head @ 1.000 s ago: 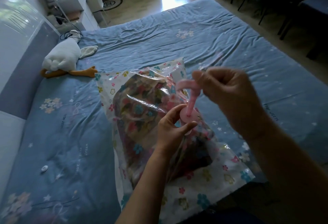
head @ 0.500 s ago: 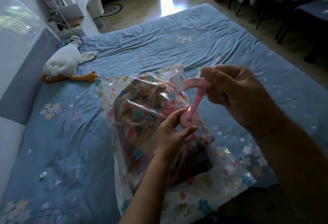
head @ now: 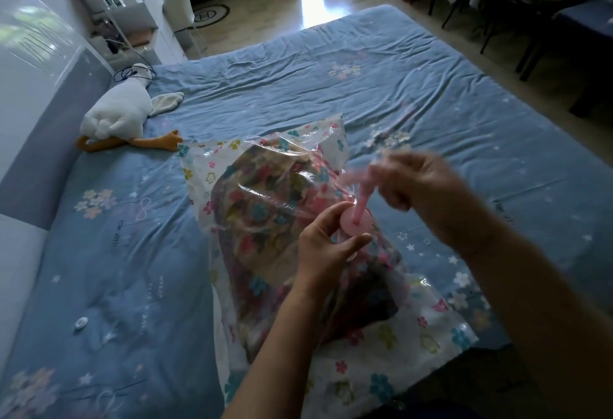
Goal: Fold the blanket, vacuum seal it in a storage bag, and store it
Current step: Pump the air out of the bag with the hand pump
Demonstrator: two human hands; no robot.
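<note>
On a blue bed (head: 298, 87), a person works a pink pump (head: 361, 203) set on a clear, flower-printed bag (head: 431, 342) that lies in the middle of the sheet, its near edge toward the camera. The left hand (head: 326, 243) pinches the pump's round base between thumb and fingers. The right hand (head: 418, 183), blurred by motion, is curled round the pump's top.

The folded blanket (head: 265, 219), a bright floral one, is inside the bag and fills most of it, leaving a flat printed border at the near and far ends. Whether the bag's mouth is fully sealed cannot be told.

The bundle looks soft and light but bulky. The film is probably slick and crinkly, so it may slide on the sheet and wrinkle under a grip. The flat border is likely the safest place to take hold, or both palms under the blanket's bulk. The base needs steadying against the film for suction to hold.

A plush goose (head: 116, 110) lies well apart near the headboard, and a small white cap (head: 80, 322), possibly the valve's, rests on the sheet to the left.
</note>
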